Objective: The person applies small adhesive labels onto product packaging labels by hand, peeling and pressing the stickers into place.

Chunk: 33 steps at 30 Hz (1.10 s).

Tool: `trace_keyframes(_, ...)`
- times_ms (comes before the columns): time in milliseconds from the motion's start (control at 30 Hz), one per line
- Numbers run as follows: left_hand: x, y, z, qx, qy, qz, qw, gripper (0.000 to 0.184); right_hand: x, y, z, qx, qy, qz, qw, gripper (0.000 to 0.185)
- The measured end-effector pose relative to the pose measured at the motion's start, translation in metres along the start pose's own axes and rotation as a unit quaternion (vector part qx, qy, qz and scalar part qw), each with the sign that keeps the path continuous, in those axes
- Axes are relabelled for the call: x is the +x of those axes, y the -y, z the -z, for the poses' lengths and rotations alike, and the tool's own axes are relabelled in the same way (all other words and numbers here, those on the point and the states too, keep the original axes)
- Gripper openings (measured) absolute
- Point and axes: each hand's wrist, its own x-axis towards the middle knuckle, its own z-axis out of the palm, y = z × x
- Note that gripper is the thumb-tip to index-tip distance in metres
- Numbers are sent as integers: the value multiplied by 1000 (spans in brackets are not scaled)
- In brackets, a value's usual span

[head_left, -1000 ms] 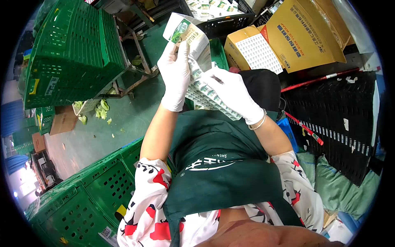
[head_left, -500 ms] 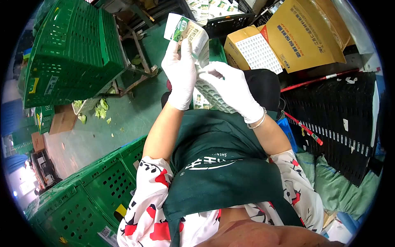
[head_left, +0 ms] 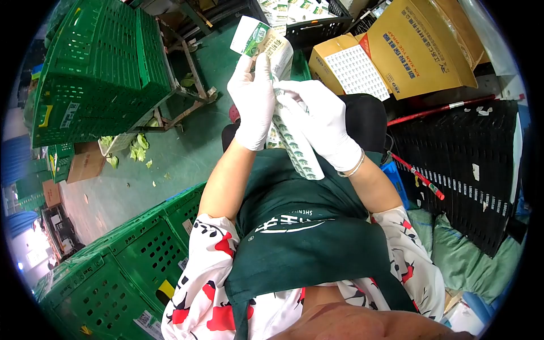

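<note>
One green apron (head_left: 314, 258) is showing "SHEN…", while a yellow carton (head_left: 425, 51) is reading "XIN XIAN YUE WRAP". Above the lap, the left hand (head_left: 252, 105) is pinching a printed wrapper (head_left: 251, 38) lettered "有机"; the right hand (head_left: 317, 116) is gripping a patterned label strip (head_left: 298, 149).

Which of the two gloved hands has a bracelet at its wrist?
The right hand: a pale bracelet circles its wrist at the glove's edge. The left hand, holding up the printed sheet, shows none.

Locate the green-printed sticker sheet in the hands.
In the head view, just above and right of centre, the sticker sheet runs from between the left hand and right hand to over the dark green apron.
</note>
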Motion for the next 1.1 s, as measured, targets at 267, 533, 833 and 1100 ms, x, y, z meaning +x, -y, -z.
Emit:
trace_keyframes(267,1,11,5,35,20,52,998,27,-8,-4,-10,-115,-64,118,984,18)
trace_keyframes(533,8,19,15,63,27,105,992,25,-13,-21,-2,89,-259,-49,961,10)
trace_keyframes(833,5,15,10,129,30,56,990,21,-6,-5,1,30,6,-71,997,31)
trace_keyframes(1100,10,28,15,31,55,107,992,23,-5,-15,1,-130,-34,204,970,17)
